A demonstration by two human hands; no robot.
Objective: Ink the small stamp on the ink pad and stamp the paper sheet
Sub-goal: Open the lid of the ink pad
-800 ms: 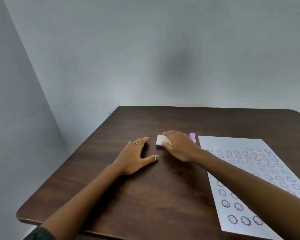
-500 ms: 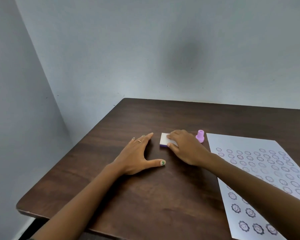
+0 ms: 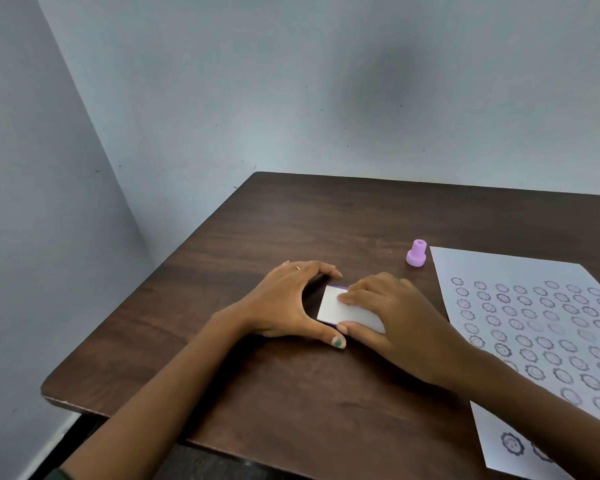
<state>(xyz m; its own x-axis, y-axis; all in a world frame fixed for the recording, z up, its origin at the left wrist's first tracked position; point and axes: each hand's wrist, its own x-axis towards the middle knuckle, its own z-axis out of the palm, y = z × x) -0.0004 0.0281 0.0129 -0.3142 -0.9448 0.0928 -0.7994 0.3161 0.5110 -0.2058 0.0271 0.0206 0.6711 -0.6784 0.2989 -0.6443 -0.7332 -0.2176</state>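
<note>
Both hands grip the closed ink pad (image 3: 340, 308) at bench centre, left hand (image 3: 284, 306) bracing its edge, right hand (image 3: 395, 317) fingers on the lid; the small stamp (image 3: 415, 253), standing at one o'clock beside the paper sheet (image 3: 541, 327), looks light and rigid, best pinched by its neck.

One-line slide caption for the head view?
Both hands grip the closed ink pad; pink stamp waits beside the stamped sheet.

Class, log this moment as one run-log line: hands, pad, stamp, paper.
left hand: cups white closed ink pad | right hand: fingers on lid | small pink plastic stamp: untouched, upright | white paper sheet: many prints
</note>
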